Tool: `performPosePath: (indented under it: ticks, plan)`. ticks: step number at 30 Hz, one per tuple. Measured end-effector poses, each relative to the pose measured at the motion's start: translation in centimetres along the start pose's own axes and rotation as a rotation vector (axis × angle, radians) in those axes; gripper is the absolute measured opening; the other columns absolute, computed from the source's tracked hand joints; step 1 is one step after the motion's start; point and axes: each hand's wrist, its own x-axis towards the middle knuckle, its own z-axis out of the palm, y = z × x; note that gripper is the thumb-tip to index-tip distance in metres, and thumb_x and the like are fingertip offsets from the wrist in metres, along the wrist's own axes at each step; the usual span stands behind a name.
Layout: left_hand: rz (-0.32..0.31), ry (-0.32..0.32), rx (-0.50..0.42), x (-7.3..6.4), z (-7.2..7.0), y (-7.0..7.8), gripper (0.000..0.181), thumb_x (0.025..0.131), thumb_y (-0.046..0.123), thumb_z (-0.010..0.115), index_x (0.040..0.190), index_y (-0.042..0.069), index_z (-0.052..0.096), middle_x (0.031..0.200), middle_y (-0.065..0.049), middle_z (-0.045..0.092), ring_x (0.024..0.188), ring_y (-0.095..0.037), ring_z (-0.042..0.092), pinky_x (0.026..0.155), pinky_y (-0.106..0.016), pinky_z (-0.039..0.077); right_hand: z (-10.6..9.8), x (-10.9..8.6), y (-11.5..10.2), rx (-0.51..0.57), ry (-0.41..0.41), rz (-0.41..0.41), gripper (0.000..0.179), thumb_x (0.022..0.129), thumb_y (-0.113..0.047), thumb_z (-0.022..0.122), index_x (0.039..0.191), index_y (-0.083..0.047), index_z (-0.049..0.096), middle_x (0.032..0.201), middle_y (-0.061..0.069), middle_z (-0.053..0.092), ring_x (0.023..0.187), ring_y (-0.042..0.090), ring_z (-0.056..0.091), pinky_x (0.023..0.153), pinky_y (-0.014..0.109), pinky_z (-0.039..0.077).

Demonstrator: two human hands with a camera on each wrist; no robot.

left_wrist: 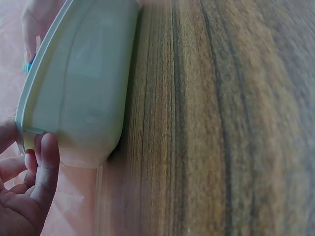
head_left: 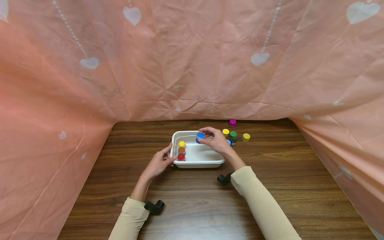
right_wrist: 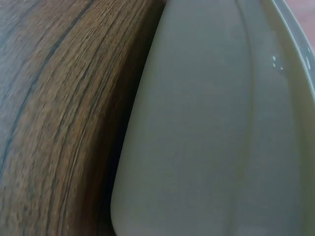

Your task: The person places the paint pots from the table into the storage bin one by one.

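A white plastic tray (head_left: 199, 162) stands on the wooden table. Its left end is held by my left hand (head_left: 159, 164), thumb at the rim and fingers around the corner, as the left wrist view shows on the tray wall (left_wrist: 93, 73). Over the tray's back part, my right hand (head_left: 216, 141) pinches a small jar with a blue lid (head_left: 200, 137). Along the left side inside sit a yellow-lidded jar (head_left: 181, 144), a brown-orange one (head_left: 181, 150) and a red one (head_left: 181, 156) in a row. The right wrist view holds only the tray's outer wall (right_wrist: 197, 123) and table; the right hand is outside it.
Right of the tray stand several more jars: magenta (head_left: 232, 123), yellow (head_left: 225, 132), green (head_left: 233, 134), dark (head_left: 233, 141), another yellow (head_left: 246, 137), and a blue one (head_left: 229, 142) partly hidden by the right hand. A pink cloth (head_left: 192, 66) with hearts encloses the table's back and sides.
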Motion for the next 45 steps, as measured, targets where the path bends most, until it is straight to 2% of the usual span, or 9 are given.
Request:
performPosePath:
  ticks: [5, 8, 13, 20, 24, 30, 33, 39, 45]
  plan:
    - [0.011, 0.006, 0.013, 0.0, 0.0, 0.0, 0.067, 0.101, 0.007, 0.067, 0.158, -0.002, 0.035, 0.085, -0.008, 0.054, 0.07, -0.017, 0.062, 0.073, -0.04, 0.064, 0.8, 0.4, 0.1, -0.038, -0.011, 0.014, 0.037, 0.093, -0.024, 0.081, 0.125, -0.009, 0.072, 0.12, 0.011, 0.069, 0.112, 0.03, 0.064, 0.088, 0.034, 0.059]
    - [0.007, 0.007, 0.013, 0.0, 0.0, 0.0, 0.067, 0.1, 0.007, 0.068, 0.158, -0.002, 0.035, 0.085, -0.007, 0.055, 0.071, -0.019, 0.062, 0.073, -0.041, 0.064, 1.2, 0.6, 0.2, -0.054, -0.011, 0.046, 0.034, 0.092, -0.024, 0.082, 0.122, -0.013, 0.073, 0.119, 0.01, 0.07, 0.114, 0.03, 0.065, 0.092, 0.038, 0.059]
    - [0.002, 0.006, 0.018, 0.1, 0.1, -0.1, 0.067, 0.1, 0.009, 0.068, 0.158, -0.001, 0.036, 0.085, -0.008, 0.055, 0.072, -0.022, 0.063, 0.074, -0.042, 0.064, 1.9, 1.1, 0.4, -0.097, -0.016, 0.074, 0.035, 0.091, -0.02, 0.082, 0.123, -0.012, 0.073, 0.121, 0.011, 0.069, 0.114, 0.031, 0.065, 0.098, 0.044, 0.058]
    - [0.004, 0.014, 0.001, 0.0, -0.1, -0.2, 0.067, 0.1, 0.009, 0.068, 0.158, -0.002, 0.035, 0.086, -0.009, 0.055, 0.071, -0.017, 0.062, 0.074, -0.04, 0.065, 2.6, 2.0, 0.5, -0.171, -0.041, 0.018, 0.039, 0.089, -0.017, 0.083, 0.125, -0.006, 0.072, 0.121, 0.014, 0.068, 0.112, 0.033, 0.066, 0.1, 0.046, 0.057]
    - [0.001, 0.016, -0.004, -0.1, -0.2, -0.1, 0.067, 0.1, 0.009, 0.068, 0.159, -0.001, 0.035, 0.086, -0.008, 0.055, 0.072, -0.017, 0.061, 0.074, -0.039, 0.065, 3.1, 2.3, 0.7, -0.212, -0.044, -0.01, 0.038, 0.088, -0.017, 0.085, 0.123, -0.007, 0.074, 0.116, 0.013, 0.067, 0.107, 0.03, 0.067, 0.096, 0.042, 0.058]
    - [0.006, 0.003, -0.002, -0.2, -0.1, -0.2, 0.067, 0.101, 0.009, 0.068, 0.158, -0.002, 0.036, 0.086, -0.009, 0.055, 0.072, -0.017, 0.062, 0.076, -0.043, 0.065, 3.7, 2.6, 0.8, -0.249, -0.065, -0.012, 0.04, 0.086, -0.014, 0.086, 0.122, -0.005, 0.074, 0.106, 0.012, 0.064, 0.088, 0.022, 0.063, 0.074, 0.026, 0.053]
    - [0.006, 0.005, -0.005, -0.1, 0.0, -0.2, 0.067, 0.101, 0.01, 0.068, 0.158, -0.002, 0.036, 0.086, -0.008, 0.055, 0.072, -0.019, 0.063, 0.076, -0.044, 0.065, 4.0, 2.7, 0.9, -0.257, -0.073, -0.004, 0.04, 0.085, -0.014, 0.087, 0.122, -0.005, 0.074, 0.103, 0.012, 0.065, 0.081, 0.018, 0.06, 0.068, 0.022, 0.05]
    - [0.015, -0.005, -0.011, 0.1, 0.2, -0.2, 0.067, 0.1, 0.01, 0.068, 0.158, -0.002, 0.036, 0.086, -0.009, 0.057, 0.075, -0.026, 0.063, 0.079, -0.051, 0.064, 4.1, 2.8, 1.3, -0.291, -0.072, -0.036, 0.037, 0.083, -0.01, 0.088, 0.117, -0.003, 0.074, 0.101, 0.013, 0.069, 0.078, 0.016, 0.063, 0.065, 0.021, 0.052]
    - [0.008, -0.003, -0.006, 0.0, 0.1, -0.2, 0.067, 0.101, 0.01, 0.068, 0.158, -0.003, 0.036, 0.086, -0.008, 0.056, 0.075, -0.025, 0.063, 0.079, -0.05, 0.064, 4.4, 3.1, 1.7, -0.332, -0.074, -0.068, 0.034, 0.082, -0.008, 0.088, 0.113, -0.003, 0.075, 0.102, 0.014, 0.071, 0.079, 0.016, 0.066, 0.068, 0.022, 0.055]
